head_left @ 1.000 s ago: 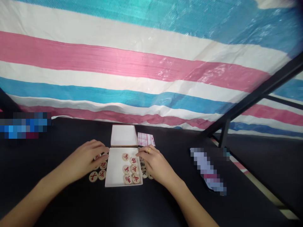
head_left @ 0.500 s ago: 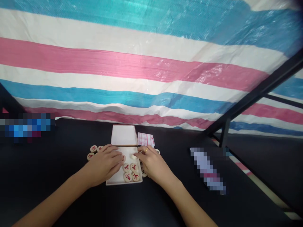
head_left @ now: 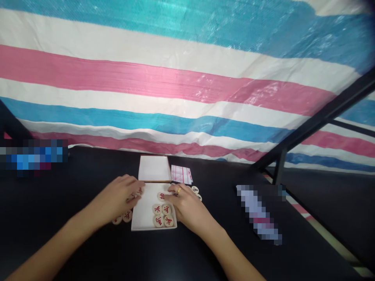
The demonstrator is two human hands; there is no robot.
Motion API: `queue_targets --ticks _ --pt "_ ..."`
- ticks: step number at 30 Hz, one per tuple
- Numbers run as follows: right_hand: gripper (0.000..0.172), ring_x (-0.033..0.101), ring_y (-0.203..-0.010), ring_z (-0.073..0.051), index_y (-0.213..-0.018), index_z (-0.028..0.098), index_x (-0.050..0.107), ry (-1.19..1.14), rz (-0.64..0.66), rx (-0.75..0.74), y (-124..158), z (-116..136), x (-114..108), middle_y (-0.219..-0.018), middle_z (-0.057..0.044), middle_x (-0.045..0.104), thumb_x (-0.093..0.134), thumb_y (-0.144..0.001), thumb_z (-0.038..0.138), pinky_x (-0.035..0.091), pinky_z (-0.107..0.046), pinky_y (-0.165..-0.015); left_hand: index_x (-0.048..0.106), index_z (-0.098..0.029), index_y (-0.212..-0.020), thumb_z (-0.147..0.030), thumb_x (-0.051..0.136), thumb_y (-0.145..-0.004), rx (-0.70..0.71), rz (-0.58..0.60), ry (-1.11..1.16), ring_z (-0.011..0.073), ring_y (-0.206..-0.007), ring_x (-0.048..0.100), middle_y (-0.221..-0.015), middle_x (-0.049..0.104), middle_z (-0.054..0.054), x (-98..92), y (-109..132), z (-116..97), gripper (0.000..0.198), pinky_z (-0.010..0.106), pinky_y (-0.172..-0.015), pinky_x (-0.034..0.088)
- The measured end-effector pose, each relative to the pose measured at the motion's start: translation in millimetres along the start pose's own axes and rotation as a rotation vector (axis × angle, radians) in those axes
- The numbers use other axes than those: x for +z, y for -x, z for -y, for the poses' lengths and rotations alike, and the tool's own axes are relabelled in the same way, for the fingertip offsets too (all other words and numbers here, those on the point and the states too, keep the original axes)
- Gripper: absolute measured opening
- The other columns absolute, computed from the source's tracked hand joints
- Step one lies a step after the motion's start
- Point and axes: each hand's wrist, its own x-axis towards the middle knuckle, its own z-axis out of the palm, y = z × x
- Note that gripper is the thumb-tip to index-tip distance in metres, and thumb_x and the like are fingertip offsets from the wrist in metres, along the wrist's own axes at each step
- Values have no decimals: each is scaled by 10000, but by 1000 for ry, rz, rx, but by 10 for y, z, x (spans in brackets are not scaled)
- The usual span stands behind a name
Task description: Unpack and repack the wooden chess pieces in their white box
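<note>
A shallow white box [head_left: 143, 218] holds several round xiangqi pieces with red characters, four-square at its near right, such as this red piece [head_left: 158, 221]. Another red xiangqi piece [head_left: 161, 196] lies above them. At the box's left edge, my left hand [head_left: 120, 199] has its thumb and fingers closed around a red-marked xiangqi piece [head_left: 140, 191]. My right hand [head_left: 187, 205], wearing a ring, reaches over the right edge. Its thumb tip is beside the upper red piece, and its curved fingers are apart. The right palm hides part of the black-marked pieces.
Behind the box stands its white-lined lid [head_left: 154, 168], with a folded red-lined sheet [head_left: 181, 174] beside it. Red pieces [head_left: 127, 216] lie left on the black table [head_left: 102, 257], black-marked pieces [head_left: 195, 190] right. A blurred object [head_left: 259, 214] lies farther right; a black frame bar [head_left: 316, 117] slants behind.
My left hand has drawn back leftward from inside the box to pieces at its left edge. The upper red piece now lies nearer my right thumb. My right hand has shifted only slightly.
</note>
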Motion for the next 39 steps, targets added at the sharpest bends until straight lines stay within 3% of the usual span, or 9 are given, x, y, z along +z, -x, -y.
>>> queue_targets --ticks 3,6,10,15,20,27,33,36,39 --pt "313 536 -987 -222 -1096 214 681 -8 -20 1 3 -8 5 -1070 -95 627 554 -837 94 478 -367 -880 644 -225 -927 -369 532 -850 -171 96 166 172 -838 584 -899 648 -10 -378 158 211 198 249 -776 429" --pt "330 537 -998 -225 -1080 213 686 5 -30 -32 4 -5 16 -1082 -89 630 553 -821 58 474 -372 -885 603 -179 -736 -406 563 -809 -362 270 272 124 -646 524 -683 584 -54 -576 305 360 242 192 -595 380" --pt "321 542 -991 -220 -1047 209 699 -3 -43 -47 0 -15 49 -1074 -87 636 558 -814 40 482 -363 -870 548 -162 -611 -390 590 -748 -466 412 295 107 -557 467 -570 550 -57 -500 343 420 270 195 -503 298" --pt "367 540 -1003 -223 -1098 203 678 -7 -58 -46 -2 -37 76 -1079 -104 632 568 -797 25 485 -371 -879 659 -180 -677 -349 590 -715 -397 481 327 159 -649 559 -697 646 -7 -392 282 416 186 230 -574 370" --pt "397 538 -1002 -229 -1133 197 655 -21 -67 -34 5 -35 63 -1085 -109 623 515 -809 16 498 -384 -870 692 -194 -722 -350 569 -733 -367 509 394 177 -664 565 -692 643 3 -455 286 380 199 254 -599 383" --pt "375 546 -985 -227 -1102 167 659 -67 -97 -28 -1 -18 32 -1062 -104 626 485 -815 -1 509 -385 -865 519 -182 -631 -302 599 -663 -418 518 374 143 -593 494 -611 544 -41 -335 310 402 148 237 -527 315" --pt "407 547 -1001 -218 -1113 195 659 -75 -77 -16 -5 -9 3 -1066 -100 623 478 -811 -9 500 -397 -880 495 -185 -628 -313 587 -687 -384 533 364 128 -566 460 -594 513 -48 -312 305 400 169 233 -509 297" --pt "383 547 -1003 -213 -1083 197 677 -84 -67 -22 -6 -12 -6 -1062 -92 628 499 -807 1 492 -385 -890 568 -186 -715 -354 590 -729 -334 432 372 129 -601 478 -649 525 -45 -356 273 386 169 219 -530 341" --pt "342 542 -1009 -207 -1017 202 700 -110 -59 -38 2 5 -19 -1045 -72 637 513 -800 16 476 -371 -910 641 -227 -992 -378 610 -746 -301 288 347 171 -784 574 -877 613 -17 -352 259 457 291 231 -697 450"
